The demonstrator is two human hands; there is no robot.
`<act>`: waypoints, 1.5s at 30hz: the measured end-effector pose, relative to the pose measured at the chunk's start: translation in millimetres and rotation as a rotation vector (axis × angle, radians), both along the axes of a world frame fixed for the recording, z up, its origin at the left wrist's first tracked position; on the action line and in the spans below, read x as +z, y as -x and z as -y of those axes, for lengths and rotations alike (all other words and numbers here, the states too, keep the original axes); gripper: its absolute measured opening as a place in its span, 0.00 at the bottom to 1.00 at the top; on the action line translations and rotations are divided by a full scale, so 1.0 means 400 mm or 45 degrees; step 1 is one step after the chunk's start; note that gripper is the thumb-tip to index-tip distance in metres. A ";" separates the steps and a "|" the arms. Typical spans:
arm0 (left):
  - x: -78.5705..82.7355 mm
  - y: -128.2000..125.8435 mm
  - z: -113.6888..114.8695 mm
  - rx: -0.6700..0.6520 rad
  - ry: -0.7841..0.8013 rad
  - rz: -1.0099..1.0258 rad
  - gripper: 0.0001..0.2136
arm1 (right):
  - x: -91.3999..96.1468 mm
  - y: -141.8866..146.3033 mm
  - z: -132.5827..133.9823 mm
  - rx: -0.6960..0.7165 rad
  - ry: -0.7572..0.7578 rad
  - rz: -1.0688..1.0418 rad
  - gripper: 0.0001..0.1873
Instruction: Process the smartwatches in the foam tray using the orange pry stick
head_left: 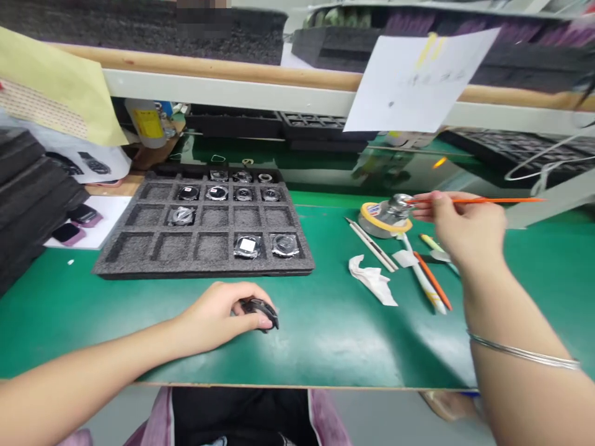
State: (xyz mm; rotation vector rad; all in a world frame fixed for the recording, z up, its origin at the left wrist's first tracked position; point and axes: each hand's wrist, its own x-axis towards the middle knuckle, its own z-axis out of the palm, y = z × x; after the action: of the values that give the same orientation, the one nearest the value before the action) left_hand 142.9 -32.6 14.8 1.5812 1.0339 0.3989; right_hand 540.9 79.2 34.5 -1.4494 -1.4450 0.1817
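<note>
My left hand (232,314) rests on the green bench with its fingers closed round a black watch case (260,310), partly hidden by the fingers. On the right, my right hand (458,226) pinches a thin orange stick (497,200) held nearly level. The stick's left end is at the metal top of a small dispenser bottle (400,204), and the fingertips are close beside it; whether they touch it I cannot tell. That bottle stands in a roll of tape (382,224) with a yellow rim. Left of centre lies a grey foam tray (204,267) with several round watch parts in its compartments.
A crumpled white tissue (372,280), white sticks (370,243), a white brush-like tool (425,282) and another orange stick (433,282) lie at right. Two small watches (69,231) sit at left by stacked black foam (32,198). A shelf edge (232,88) with hanging paper (413,93) spans the back.
</note>
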 end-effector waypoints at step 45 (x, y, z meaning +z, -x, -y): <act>-0.010 -0.012 -0.005 -0.002 -0.044 0.038 0.06 | -0.129 0.489 0.470 0.568 0.100 -0.031 0.12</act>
State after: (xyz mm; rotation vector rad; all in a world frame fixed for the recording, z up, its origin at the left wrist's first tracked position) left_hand 147.7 -30.5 10.9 1.6020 1.0075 0.4404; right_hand 345.4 -108.8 -17.1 -1.1623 -1.7414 0.5364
